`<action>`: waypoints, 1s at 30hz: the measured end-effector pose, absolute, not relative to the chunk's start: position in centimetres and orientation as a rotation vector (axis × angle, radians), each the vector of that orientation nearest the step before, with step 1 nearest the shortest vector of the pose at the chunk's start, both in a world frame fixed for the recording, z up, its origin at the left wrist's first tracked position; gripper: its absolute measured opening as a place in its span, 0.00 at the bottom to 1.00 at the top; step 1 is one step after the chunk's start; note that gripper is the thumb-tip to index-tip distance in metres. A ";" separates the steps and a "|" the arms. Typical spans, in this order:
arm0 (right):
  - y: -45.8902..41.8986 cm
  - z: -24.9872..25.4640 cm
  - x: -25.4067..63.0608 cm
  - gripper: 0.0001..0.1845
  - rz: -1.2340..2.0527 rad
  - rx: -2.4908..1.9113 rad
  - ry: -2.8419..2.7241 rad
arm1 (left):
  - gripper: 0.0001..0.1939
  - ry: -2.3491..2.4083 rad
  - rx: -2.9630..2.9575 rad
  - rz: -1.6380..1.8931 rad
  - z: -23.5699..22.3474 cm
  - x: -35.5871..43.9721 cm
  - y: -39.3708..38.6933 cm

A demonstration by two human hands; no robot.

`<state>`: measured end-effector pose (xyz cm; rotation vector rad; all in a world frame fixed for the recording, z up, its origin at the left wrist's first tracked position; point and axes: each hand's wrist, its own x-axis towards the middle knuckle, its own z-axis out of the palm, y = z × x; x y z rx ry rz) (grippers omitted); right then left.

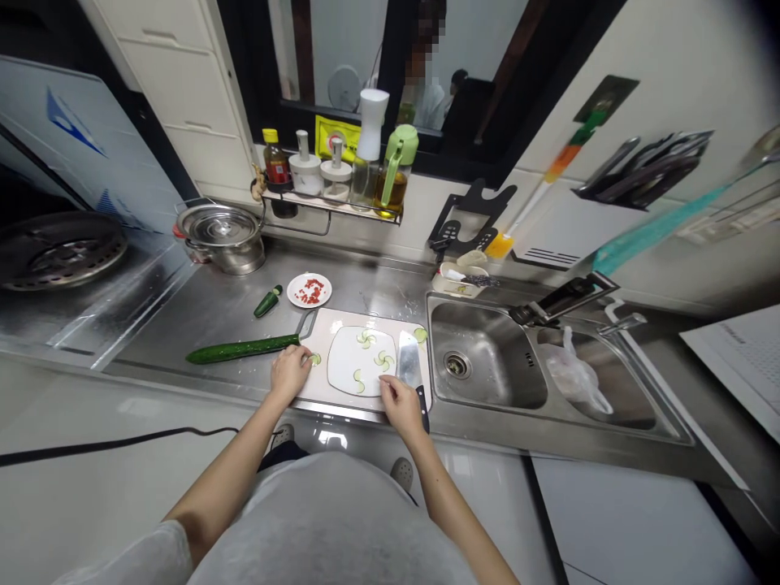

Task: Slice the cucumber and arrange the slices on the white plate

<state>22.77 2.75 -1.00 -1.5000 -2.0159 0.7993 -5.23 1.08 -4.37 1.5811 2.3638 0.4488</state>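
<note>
My left hand [291, 374] is at the left edge of the pink cutting board [322, 320], its curled fingers closed at a thin cucumber slice [315, 359]. My right hand [400, 405] hovers at the lower right corner of a white square plate [341, 357], thumb and fingers pinched together; what they hold, if anything, is too small to make out. On the plate lie several thin cucumber slices, fanned into curved groups [383, 361]. A kitchen knife [410, 357] rests on the board right of the plate, its black handle partly behind my right hand.
Left of the board lie a long cucumber [237, 349] and a short cucumber piece [266, 302]. A small white plate [292, 291] holds red bits. To the right is the sink [487, 341]. Behind are a steel pot [235, 253] and a condiment rack [329, 208].
</note>
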 end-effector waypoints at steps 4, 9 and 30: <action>2.7 -1.0 22.7 0.20 0.827 -1.492 -2.018 | 0.07 2.265 1.461 0.682 -4.9 -5.4 1.2; 3.4 -0.3 21.9 0.20 0.850 -1.493 -1.983 | 0.13 1.907 1.124 1.138 -4.6 -5.6 1.7; 6.9 4.3 15.8 0.12 1.491 -1.150 -1.451 | 0.23 1.300 1.022 1.202 3.7 -0.2 2.9</action>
